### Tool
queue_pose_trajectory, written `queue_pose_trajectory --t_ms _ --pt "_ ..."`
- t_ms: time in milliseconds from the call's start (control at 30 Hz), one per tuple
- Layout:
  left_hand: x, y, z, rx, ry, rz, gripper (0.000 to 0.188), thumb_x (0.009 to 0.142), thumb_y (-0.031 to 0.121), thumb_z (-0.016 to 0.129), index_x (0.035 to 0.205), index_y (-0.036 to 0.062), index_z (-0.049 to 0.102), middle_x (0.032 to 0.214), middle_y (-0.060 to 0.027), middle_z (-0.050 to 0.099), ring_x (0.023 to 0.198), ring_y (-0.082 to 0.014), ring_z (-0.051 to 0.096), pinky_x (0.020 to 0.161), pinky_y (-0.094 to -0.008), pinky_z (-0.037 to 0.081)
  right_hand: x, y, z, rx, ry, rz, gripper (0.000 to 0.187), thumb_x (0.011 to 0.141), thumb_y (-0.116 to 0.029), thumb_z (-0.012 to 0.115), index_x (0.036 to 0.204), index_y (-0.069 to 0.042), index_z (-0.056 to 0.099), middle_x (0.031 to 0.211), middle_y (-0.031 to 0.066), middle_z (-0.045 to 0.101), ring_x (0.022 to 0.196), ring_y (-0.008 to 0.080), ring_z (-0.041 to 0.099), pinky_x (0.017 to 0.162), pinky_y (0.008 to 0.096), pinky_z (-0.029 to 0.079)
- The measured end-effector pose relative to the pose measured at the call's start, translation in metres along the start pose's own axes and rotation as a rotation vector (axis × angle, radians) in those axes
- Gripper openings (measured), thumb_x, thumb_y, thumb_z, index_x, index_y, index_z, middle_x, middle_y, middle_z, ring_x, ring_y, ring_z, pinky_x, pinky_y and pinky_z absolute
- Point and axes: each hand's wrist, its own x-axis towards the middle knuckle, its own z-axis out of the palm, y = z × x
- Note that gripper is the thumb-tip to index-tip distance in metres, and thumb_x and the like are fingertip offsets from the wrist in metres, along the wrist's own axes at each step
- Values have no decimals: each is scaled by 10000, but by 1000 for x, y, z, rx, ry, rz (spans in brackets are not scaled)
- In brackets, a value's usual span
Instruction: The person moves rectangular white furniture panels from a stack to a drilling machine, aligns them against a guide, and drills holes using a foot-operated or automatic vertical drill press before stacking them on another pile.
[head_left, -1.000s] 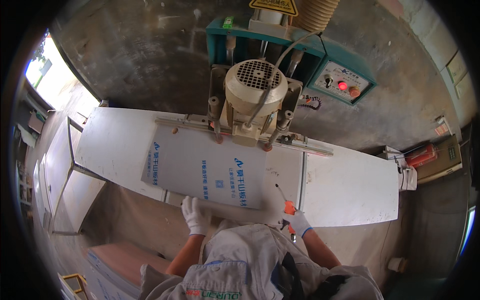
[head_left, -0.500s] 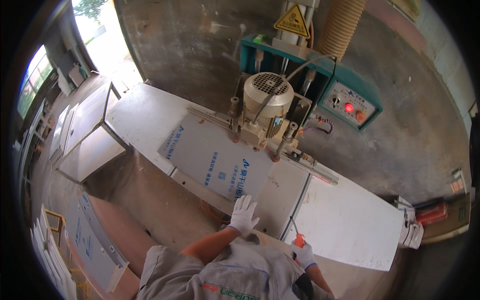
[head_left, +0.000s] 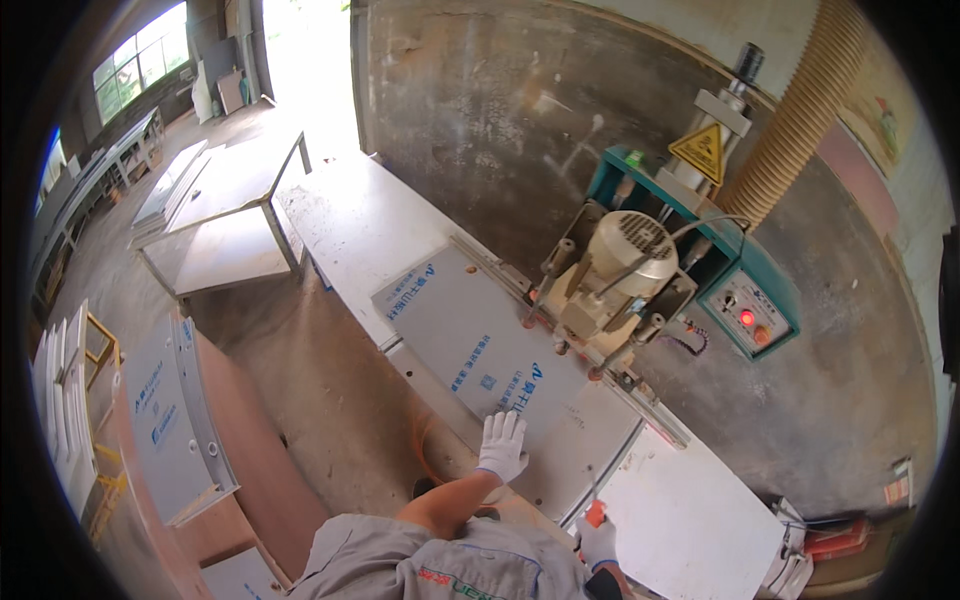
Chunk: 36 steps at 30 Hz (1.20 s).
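Note:
A panel covered in grey film with blue print (head_left: 450, 325) lies on the long white worktable, its far edge under the boring machine's clamps. My left hand (head_left: 502, 447), in a white glove, rests with fingers stretched out on the panel's near edge. My right hand (head_left: 598, 541), gloved too, is closed round the red-orange handle of a screwdriver (head_left: 596, 514). The screwdriver's thin shaft points up and away, over the dark seam in the worktable (head_left: 690, 510). The boring machine's motor (head_left: 632, 255) stands above the panel's far edge; its bit is hidden.
The teal control box (head_left: 750, 312) with a lit red lamp hangs right of the motor. A ribbed hose (head_left: 800, 120) rises behind it. Metal-framed table (head_left: 215, 250) stands at the far left; stacked panels (head_left: 170, 420) stand near left. An orange hose (head_left: 422, 450) lies under the worktable's near edge.
My view has turned and tilted up, so the machine and worktable sit further right and lower. My left hand is still on the panel and my right still grips the screwdriver.

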Motion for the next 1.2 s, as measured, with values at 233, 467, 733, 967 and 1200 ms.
queue_pose_trajectory --t_ms 233,467,733,967,1200 --pt "-63 -104 -37 -2 64 -104 840 690 270 796 1439 57 478 1504 -212 431 1432 -409 342 1212 -557 212 -3 -82 14 -199 -220 -69 182 876 -186 687 875 -12 632 642 44 607 549 153 588 515 336 471" --pt "-148 -211 -35 -971 268 -964 628 793 156 735 1362 -27 539 1246 -197 643 1152 -401 622 1018 -445 501 -1 -160 68 -694 -252 -215 423 822 -342 681 1007 39 680 688 108 665 581 202 651 550 367 521" --pt "-51 -197 -27 -2291 699 -1268 389 979 320 704 1272 73 644 1264 -87 671 1172 -270 619 1033 -416 477 20 -254 158 -765 -446 -311 297 859 -281 686 901 12 668 713 97 684 554 213 642 525 369 522" --pt "-100 -158 -119 -1899 988 -1158 361 883 162 788 1185 -9 687 1118 -73 715 991 -196 673 894 -330 540 93 -271 203 122 -887 16 265 995 -304 615 1009 -41 642 862 103 693 738 253 686 665 439 590" --pt "-188 -59 -200 -1624 1369 -1011 361 864 84 722 1169 -100 659 1074 -119 720 962 -195 681 879 -343 551 147 -261 292 275 -1378 68 306 990 -362 651 1028 -58 653 881 70 689 768 250 684 769 426 592"
